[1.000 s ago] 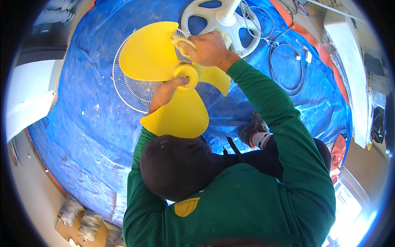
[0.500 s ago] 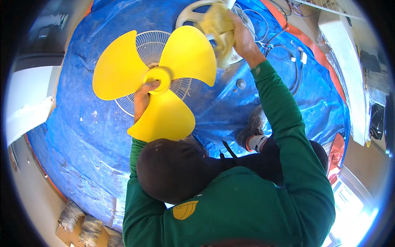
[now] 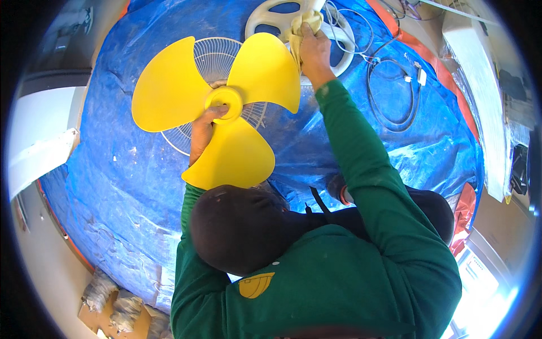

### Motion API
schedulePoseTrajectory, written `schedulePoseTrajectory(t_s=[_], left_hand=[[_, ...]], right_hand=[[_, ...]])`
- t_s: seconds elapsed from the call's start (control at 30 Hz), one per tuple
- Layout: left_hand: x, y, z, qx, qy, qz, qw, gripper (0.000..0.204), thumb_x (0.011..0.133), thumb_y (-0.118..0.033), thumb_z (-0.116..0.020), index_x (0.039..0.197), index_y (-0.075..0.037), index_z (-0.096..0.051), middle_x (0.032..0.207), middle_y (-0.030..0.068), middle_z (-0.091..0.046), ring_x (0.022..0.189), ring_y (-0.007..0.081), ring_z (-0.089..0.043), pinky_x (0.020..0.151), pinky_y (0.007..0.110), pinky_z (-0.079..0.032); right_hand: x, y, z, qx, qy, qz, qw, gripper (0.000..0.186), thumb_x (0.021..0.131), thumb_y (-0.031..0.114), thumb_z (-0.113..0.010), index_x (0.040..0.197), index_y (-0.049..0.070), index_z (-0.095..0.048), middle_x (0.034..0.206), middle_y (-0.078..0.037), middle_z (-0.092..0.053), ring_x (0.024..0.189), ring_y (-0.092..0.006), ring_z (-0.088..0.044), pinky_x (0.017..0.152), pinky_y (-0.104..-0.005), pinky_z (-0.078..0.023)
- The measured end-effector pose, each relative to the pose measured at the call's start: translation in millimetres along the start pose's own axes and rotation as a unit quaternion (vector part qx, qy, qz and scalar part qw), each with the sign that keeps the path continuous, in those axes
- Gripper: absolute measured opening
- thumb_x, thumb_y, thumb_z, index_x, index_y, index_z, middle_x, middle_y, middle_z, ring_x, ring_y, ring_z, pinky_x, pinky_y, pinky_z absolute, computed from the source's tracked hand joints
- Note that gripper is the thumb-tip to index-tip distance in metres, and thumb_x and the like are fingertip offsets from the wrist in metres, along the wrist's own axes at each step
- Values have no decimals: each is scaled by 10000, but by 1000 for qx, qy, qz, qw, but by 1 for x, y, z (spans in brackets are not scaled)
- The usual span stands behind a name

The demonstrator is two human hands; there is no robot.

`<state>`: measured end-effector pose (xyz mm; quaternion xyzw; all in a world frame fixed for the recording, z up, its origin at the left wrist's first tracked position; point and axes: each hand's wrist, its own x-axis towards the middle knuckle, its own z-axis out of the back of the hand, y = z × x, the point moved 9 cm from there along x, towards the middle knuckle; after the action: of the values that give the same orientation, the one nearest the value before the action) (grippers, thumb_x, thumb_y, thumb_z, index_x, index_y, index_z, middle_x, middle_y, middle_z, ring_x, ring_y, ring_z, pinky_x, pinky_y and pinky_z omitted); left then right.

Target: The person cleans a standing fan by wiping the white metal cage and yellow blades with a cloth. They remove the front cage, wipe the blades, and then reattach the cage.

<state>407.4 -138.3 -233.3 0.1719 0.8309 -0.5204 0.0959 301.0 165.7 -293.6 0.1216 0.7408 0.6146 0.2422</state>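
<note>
1. Yellow plastic, smooth and matt, makes up the three-bladed fan rotor, which is held up in front of the seated person, left of the middle of the room.
2. Its broad, rounded blades spread one to the left, one to the far right and one toward the person's body; from where I stand their faces look even in colour, with brighter patches where the light falls.
3. At the centre sits a round, raised hub in the same yellow, with a ring-like rim.
4. The left hand has hold of the rotor at that hub: the thumb presses on the front, while other fingers curl behind it, a bit of them showing past the far side.
5. The right hand is closed round a crumpled, pale yellow cloth, right at the outer edge of the right blade; I can't tell whether cloth and blade touch.
6. Behind the rotor I see a whitish wire grille, partly covered by the blades.
7. Farther off, beyond the right hand, is a white round base with large openings.
8. A blue tarp spreads underneath, with a dark looped cable to the right.
</note>
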Motion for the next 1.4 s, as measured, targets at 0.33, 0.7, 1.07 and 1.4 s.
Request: schedulePoseTrajectory(t_s=[0.33, 0.7, 1.07, 1.4], left_hand=[[5, 7, 4, -45, 0, -11, 999, 625, 831, -143, -682, 1412, 76, -608, 1279, 194, -695, 1178, 335, -714, 1087, 556, -621], [11, -9, 25, -72, -30, -73, 994, 540, 871, -123, -683, 1390, 13, -622, 1214, 163, -707, 1083, 281, -742, 1032, 415, -625], [23, 9, 48, -197, -66, -49, 977, 534, 918, -138, -657, 1434, -11, -598, 1273, 181, -718, 1150, 355, -745, 999, 453, -640], [18, -1, 8, -198, 73, -75, 975, 865, 1101, -654, -580, 1709, -82, -355, 1609, 187, -582, 1409, 350, -655, 1156, 495, -578]], right_hand=[[-44, 16, -39, -274, 157, 230, 921, 429, 1049, 423, -745, 1238, 38, -737, 1015, -234, -800, 941, -436, -789, 817, -496, -616], [-35, -16, -18, 182, 230, -119, 949, 489, 1096, 360, -708, 1394, -24, -654, 1311, -162, -755, 1079, -282, -788, 946, -372, -619], [-73, -64, 55, -396, -121, 39, 909, 414, 1028, 325, -799, 1283, 13, -705, 1137, -193, -802, 991, -336, -797, 830, -421, -611], [-107, 71, -71, -280, 158, 313, 894, 371, 1101, 296, -697, 1328, 3, -690, 1294, -182, -722, 1090, -285, -753, 930, -404, -597]])
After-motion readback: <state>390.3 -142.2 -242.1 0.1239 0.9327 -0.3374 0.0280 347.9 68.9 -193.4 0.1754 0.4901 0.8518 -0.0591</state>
